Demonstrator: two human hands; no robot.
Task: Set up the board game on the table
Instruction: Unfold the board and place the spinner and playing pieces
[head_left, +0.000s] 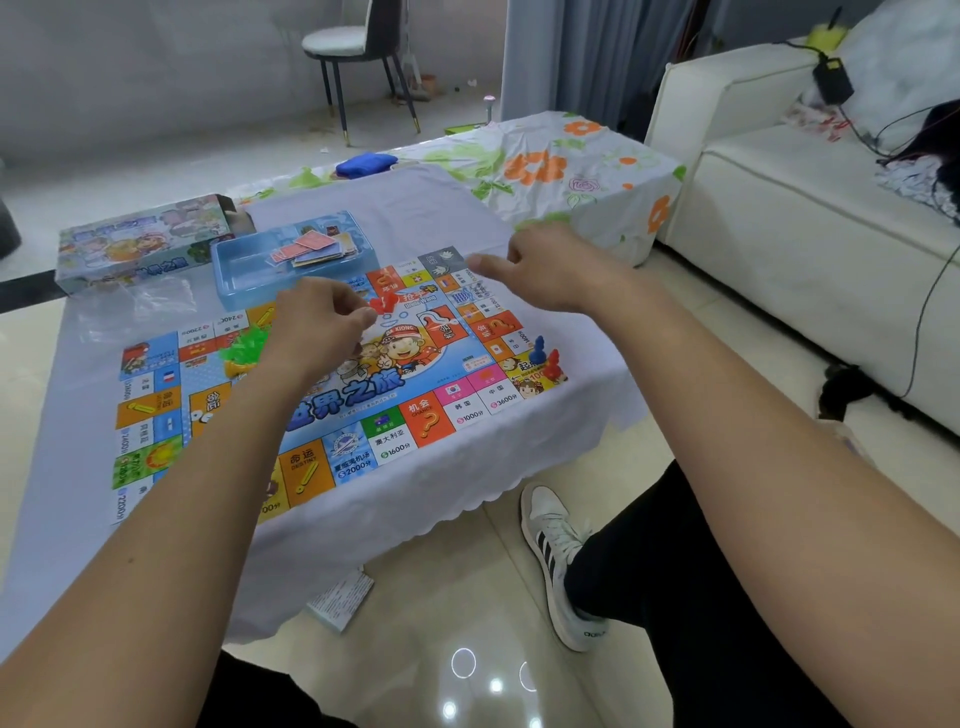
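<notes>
head view:
board (395, 415): flat on the white-clothed table (467, 483), near its front edge.
left hand (317, 332): over the board, fingers curled, pinching small red pieces (382, 304).
right hand (550, 270): above the board's far corner, fingers loosely curled, holding nothing.
tray (234, 270): blue, cards inside, just behind the board.

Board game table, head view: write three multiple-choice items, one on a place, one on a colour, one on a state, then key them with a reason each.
1. Where do the pawns stand?
A. on the board's right corner
B. in the tray
C. on the floor

2. What colours are those pawns?
A. green and yellow
B. blue and red
C. white and black

3. What state is the board in?
A. folded shut
B. inside the box
C. spread flat on the table

Answers: 1 A, they stand on the corner square nearest the sofa. 2 B, one of each shows. 3 C, its squares lie open on the white cloth.
</notes>
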